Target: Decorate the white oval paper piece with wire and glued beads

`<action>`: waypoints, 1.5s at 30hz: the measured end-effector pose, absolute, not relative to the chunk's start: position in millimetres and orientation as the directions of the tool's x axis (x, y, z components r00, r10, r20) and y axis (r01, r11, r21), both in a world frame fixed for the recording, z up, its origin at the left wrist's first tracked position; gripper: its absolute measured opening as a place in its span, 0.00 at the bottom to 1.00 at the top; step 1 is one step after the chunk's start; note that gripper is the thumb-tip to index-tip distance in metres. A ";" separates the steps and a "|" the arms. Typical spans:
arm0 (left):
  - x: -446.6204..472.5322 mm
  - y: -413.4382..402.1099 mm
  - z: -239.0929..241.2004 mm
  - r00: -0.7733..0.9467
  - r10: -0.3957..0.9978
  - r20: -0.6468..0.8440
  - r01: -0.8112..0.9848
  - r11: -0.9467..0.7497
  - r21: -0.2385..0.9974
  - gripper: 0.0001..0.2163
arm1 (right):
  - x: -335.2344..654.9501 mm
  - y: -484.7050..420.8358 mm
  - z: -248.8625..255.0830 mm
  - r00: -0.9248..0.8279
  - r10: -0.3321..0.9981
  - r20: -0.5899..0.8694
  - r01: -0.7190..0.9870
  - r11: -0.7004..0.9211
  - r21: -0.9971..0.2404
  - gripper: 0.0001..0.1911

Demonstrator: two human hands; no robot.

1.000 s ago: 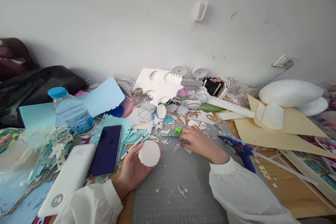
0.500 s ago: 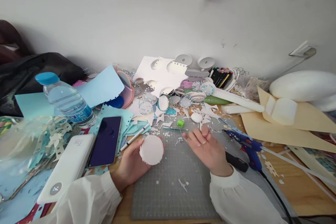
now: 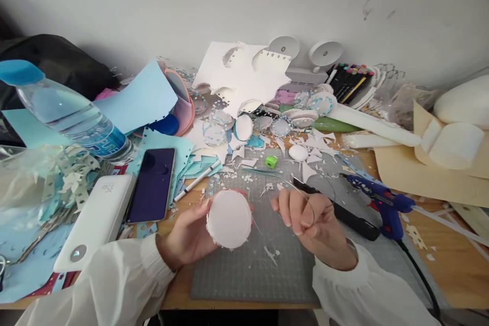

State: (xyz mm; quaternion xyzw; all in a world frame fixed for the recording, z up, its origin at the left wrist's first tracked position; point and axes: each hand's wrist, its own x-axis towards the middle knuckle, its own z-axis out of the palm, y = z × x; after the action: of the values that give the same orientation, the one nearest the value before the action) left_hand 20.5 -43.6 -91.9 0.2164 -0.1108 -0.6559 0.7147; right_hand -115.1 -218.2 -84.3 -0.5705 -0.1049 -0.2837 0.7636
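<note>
My left hand [image 3: 191, 234] grips a round white disc [image 3: 229, 219] with a ragged edge, held upright over the grey cutting mat [image 3: 244, 270]. My right hand [image 3: 309, 221] is just to the disc's right, fingers curled and pinched on a thin loop of wire [image 3: 311, 198] that arcs over the knuckles. A small green block [image 3: 271, 161] and a white egg-shaped piece [image 3: 298, 153] lie on the mat beyond both hands. A black craft knife [image 3: 344, 214] lies right of my right hand.
A blue glue gun [image 3: 382, 201] with its cord sits at the right. A phone [image 3: 153, 183], white power bank [image 3: 95, 221] and water bottle [image 3: 64, 112] lie left. Paper scraps, white discs, a marker set [image 3: 349, 79] and foam shapes [image 3: 454, 142] crowd the back by the wall.
My right hand drew back from the green block toward me and now pinches the thin wire loop. My left hand brought the white disc closer. The camera tilted down.
</note>
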 end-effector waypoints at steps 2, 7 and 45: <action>19.7 -44.2 -90.2 0.114 -0.985 -0.127 0.910 0.052 0.411 0.23 | -116.5 -218.0 -82.3 0.787 -0.324 0.524 0.579 0.096 -0.810 0.02; 20.9 -45.1 -88.2 0.094 -0.989 -0.117 0.935 0.047 0.352 0.21 | -120.1 -222.2 -75.8 0.756 -0.258 0.601 0.586 -0.139 -0.798 0.03; 19.7 -46.1 -91.7 -0.010 -0.996 -0.088 0.916 -0.044 0.399 0.21 | -118.4 -219.6 -62.0 0.853 0.017 0.521 0.513 -0.209 -0.833 0.13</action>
State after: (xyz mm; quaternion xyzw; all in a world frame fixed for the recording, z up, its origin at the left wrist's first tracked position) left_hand 19.7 -46.1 -91.7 0.1744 -0.1148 -0.7013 0.6816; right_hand -118.4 -219.6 -62.0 -0.7497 -0.1764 -0.2054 0.6038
